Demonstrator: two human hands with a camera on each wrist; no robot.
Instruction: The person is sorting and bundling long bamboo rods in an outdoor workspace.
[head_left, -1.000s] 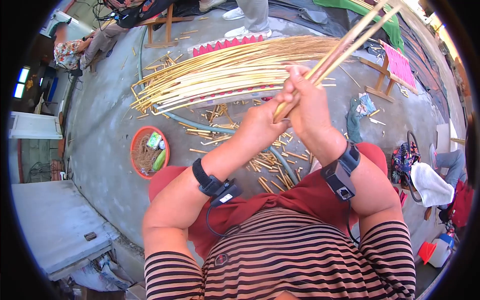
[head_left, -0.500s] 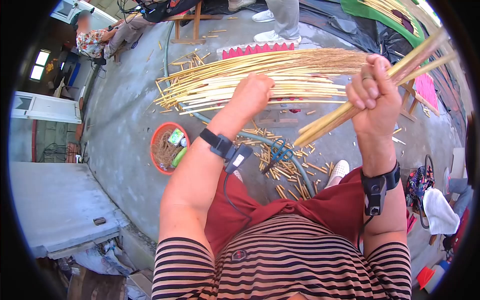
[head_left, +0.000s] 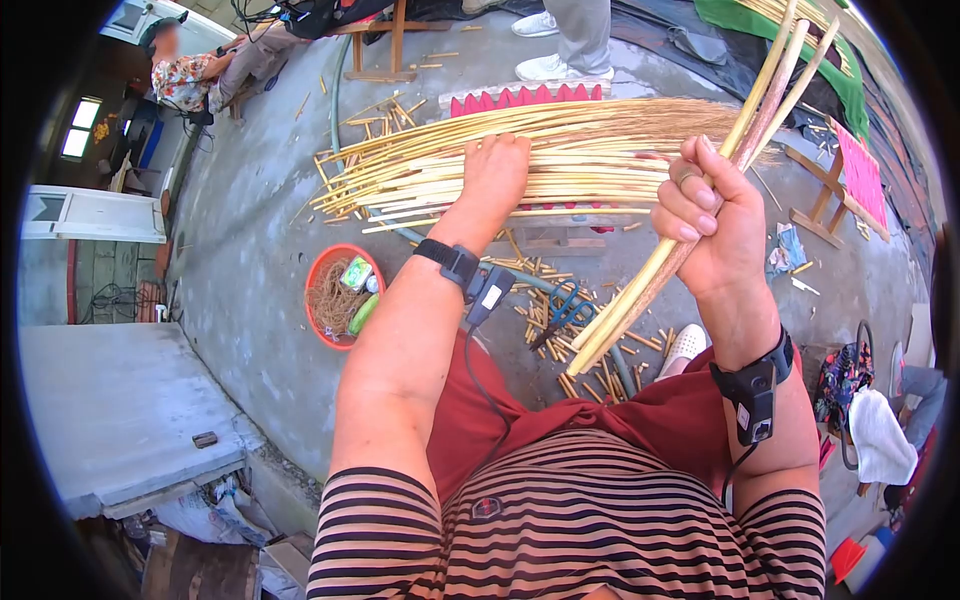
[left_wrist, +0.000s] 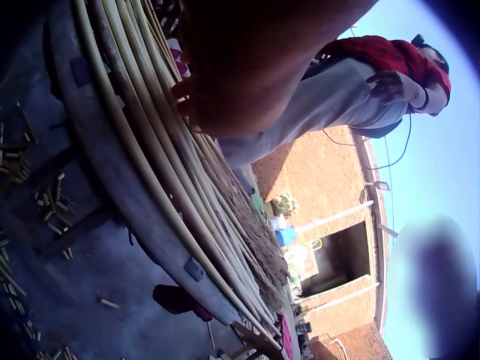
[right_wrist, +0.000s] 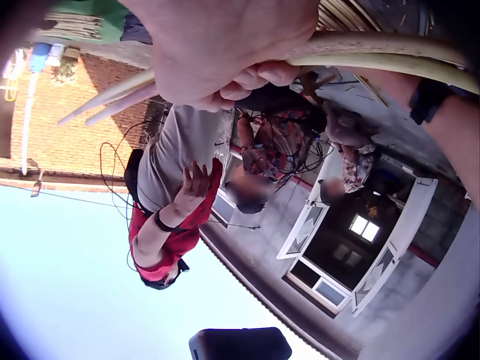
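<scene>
My right hand (head_left: 715,215) grips a few thick broomcorn stalks (head_left: 640,290), fingers curled round them. They slant from low near my knees to the upper right. In the right wrist view the same stalks (right_wrist: 375,46) run through the fist. My left hand (head_left: 497,170) is down on the long pile of broomcorn stalks (head_left: 600,165), knuckles up. Its fingertips are mostly hidden, so I cannot tell whether they pinch a stalk. The left wrist view has the fingers (left_wrist: 182,94) right at the stalks (left_wrist: 161,142), which lie along a wooden support (left_wrist: 142,202).
Cut stalk pieces (head_left: 600,385), blue-handled shears (head_left: 568,305) and a hose (head_left: 410,235) lie on the floor before me. An orange basket (head_left: 312,312) stands at the left. Beyond the pile a person in white shoes (head_left: 548,68) stands. A pink-topped wooden stand (head_left: 858,175) is at the right.
Both hands were together on the stalks a second ago. The left hand has since parted and gone left to the pile. The right hand has moved right, its stalks now tilted more steeply.
</scene>
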